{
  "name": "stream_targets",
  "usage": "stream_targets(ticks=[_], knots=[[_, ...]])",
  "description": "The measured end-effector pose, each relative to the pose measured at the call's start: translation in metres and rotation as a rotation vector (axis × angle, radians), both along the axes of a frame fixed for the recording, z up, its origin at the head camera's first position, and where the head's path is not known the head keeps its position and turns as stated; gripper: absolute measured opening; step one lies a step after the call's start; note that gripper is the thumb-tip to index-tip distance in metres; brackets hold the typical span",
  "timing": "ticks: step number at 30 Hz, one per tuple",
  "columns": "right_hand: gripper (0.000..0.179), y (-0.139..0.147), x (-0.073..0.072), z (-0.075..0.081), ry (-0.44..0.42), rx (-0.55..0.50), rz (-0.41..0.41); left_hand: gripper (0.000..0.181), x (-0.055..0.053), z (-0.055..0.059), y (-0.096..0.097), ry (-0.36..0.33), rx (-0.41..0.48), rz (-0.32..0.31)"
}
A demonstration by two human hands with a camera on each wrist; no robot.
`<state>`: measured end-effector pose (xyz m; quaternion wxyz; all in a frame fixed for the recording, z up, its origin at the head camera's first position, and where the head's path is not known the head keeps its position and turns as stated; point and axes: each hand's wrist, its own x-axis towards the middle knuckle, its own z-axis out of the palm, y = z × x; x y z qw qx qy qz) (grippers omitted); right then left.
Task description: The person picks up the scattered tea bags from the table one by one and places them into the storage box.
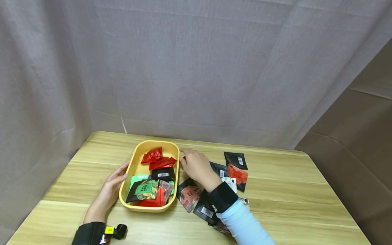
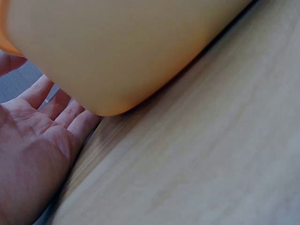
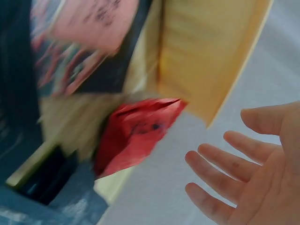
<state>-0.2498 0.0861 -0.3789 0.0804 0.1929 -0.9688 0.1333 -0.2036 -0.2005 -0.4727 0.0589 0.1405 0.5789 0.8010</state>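
A yellow plastic box [image 1: 148, 209] holds several small packets, among them crinkled red packets [image 1: 162, 163], a black packet with a barcode [image 1: 163, 170] and a green-labelled packet [image 1: 148, 189]. My left hand [image 1: 110, 187] rests its extended fingers along the box's left wall; in the left wrist view, its palm [image 2: 33, 145] is beside the box's lower corner. Just outside the right wall is my right hand [image 1: 197, 166], above the table. The right wrist view shows its fingers spread and apart from a red packet [image 3: 138, 133], which lies beside the box wall; only a sliver shows in the head view.
Right of the box lie several loose packets: a black one [image 1: 235, 160], a red-and-black one [image 1: 237, 175], a barcoded one [image 1: 206, 209] and one with a pink label [image 1: 189, 195]. My right forearm covers some. A grey cloth [image 1: 196, 75] hangs behind the wooden table [image 1: 284, 194].
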Motion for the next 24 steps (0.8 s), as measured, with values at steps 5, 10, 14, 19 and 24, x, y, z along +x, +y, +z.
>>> stream_targets(ticks=[5, 10, 14, 19, 24], knots=[[0.048, 0.011, -0.014, -0.009, -0.124, 0.03, -0.006, 0.054, 0.0, 0.0, 0.0, -0.005, 0.001, 0.006], [0.063, 0.018, -0.022, -0.018, -0.17, 0.092, 0.022, 0.054, 0.0, -0.001, 0.001, -0.007, -0.003, 0.008], [0.069, 0.02, -0.024, -0.024, -0.184, 0.117, 0.03, 0.054, 0.0, -0.002, 0.0, -0.004, 0.008, -0.003], [0.071, 0.02, -0.025, -0.027, -0.189, 0.147, 0.02, 0.055, -0.001, -0.002, 0.0, -0.013, 0.01, -0.006], [0.067, 0.017, -0.027, -0.028, -0.163, 0.185, 0.025, 0.055, 0.0, -0.001, 0.001, -0.024, -0.001, -0.001]])
